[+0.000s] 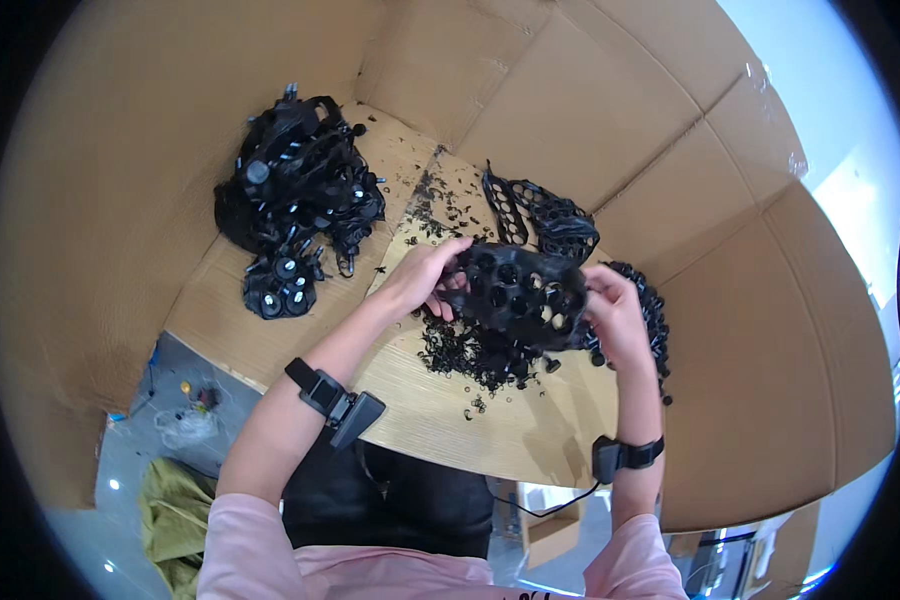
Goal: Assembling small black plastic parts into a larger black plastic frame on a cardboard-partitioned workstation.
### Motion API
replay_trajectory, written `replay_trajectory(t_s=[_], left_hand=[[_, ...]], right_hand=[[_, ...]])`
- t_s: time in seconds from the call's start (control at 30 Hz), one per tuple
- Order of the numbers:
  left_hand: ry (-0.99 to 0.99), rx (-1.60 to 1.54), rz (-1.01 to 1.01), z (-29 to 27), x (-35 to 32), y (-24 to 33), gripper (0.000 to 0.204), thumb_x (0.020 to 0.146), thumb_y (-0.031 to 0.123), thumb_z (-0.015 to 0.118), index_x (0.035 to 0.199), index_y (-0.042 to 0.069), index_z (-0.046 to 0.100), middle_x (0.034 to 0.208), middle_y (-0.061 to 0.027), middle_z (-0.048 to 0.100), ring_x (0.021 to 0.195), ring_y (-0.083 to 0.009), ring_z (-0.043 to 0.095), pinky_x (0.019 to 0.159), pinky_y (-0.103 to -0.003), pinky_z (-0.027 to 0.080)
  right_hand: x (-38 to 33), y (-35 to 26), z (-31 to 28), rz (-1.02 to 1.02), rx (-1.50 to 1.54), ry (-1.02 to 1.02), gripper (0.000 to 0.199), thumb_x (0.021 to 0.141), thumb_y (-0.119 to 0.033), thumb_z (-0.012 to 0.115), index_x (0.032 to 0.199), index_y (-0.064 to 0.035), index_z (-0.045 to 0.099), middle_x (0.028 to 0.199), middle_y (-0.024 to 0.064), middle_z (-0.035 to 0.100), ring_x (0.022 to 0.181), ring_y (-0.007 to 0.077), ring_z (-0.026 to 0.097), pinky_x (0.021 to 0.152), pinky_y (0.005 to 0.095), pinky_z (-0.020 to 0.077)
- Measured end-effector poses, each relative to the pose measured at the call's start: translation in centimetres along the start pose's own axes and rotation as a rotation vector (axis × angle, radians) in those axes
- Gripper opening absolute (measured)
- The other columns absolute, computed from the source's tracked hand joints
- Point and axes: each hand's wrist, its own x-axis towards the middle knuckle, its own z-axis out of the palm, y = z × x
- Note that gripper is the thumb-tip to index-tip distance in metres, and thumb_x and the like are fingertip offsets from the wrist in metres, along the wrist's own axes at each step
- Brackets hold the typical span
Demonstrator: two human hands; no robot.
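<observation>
A black rubber sheet with round holes (pixel 515 293) is held between both hands above the cardboard work surface (pixel 470 420). My left hand (pixel 425 275) grips its left edge, fingers curled under. My right hand (pixel 613 315) grips its right edge. Beneath the sheet lies a heap of small black scraps and rings (pixel 475 355). A few holes in the sheet show light through them.
A large pile of black parts with round caps (pixel 292 195) sits at the back left. Emptied black lattice sheets (pixel 540 215) lie behind my hands, and more black pieces (pixel 655 320) at the right. Tall cardboard walls (pixel 590 90) enclose the surface. A yellow-green cloth (pixel 175 505) lies on the floor.
</observation>
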Motion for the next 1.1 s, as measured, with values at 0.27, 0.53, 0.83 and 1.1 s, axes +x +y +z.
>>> replay_trajectory(t_s=[0.27,0.53,0.83,1.1], left_hand=[[0.450,0.641,0.442,-1.9,1.8,-3.6,0.023,0.081,0.020,0.058,0.084,-0.002,0.060,0.067,-0.0116,0.061,0.057,-0.0212,0.060,0.056,-0.033,0.048],[0.813,1.305,0.615,-2.3,1.1,-0.9,0.030,0.071,0.000,0.057,0.100,-0.007,0.056,0.094,-0.0204,0.057,0.098,-0.0346,0.051,0.083,-0.043,0.046],[0.925,1.512,0.432,-7.7,-15.9,2.4,0.041,0.070,0.012,0.068,0.107,0.000,0.056,0.104,-0.0229,0.050,0.096,-0.0406,0.050,0.084,-0.048,0.041],[0.958,1.241,0.535,-4.8,-11.4,0.3,0.018,0.086,0.012,0.058,0.102,0.003,0.054,0.102,-0.0222,0.049,0.093,-0.0412,0.053,0.079,-0.045,0.046]], right_hand=[[9.1,-2.2,-7.1,-0.108,0.246,0.303,0.049,0.088,-0.013,0.056,0.133,0.0007,0.042,0.127,0.0154,0.052,0.120,0.0217,0.049,0.101,0.0317,0.0359],[1.5,6.2,-0.1,-0.128,-0.622,0.193,0.038,0.075,-0.007,0.066,0.112,-0.0035,0.059,0.108,0.0130,0.064,0.104,0.0233,0.059,0.092,0.0321,0.0426],[-3.8,8.5,6.3,-0.334,-0.559,0.302,0.032,0.077,-0.005,0.062,0.109,-0.0040,0.057,0.118,0.0159,0.056,0.114,0.0333,0.052,0.098,0.0397,0.0394],[-5.8,6.7,3.5,-0.269,-0.563,0.427,0.026,0.075,0.003,0.061,0.101,-0.0008,0.059,0.110,0.0163,0.060,0.107,0.0305,0.056,0.095,0.0376,0.0411]])
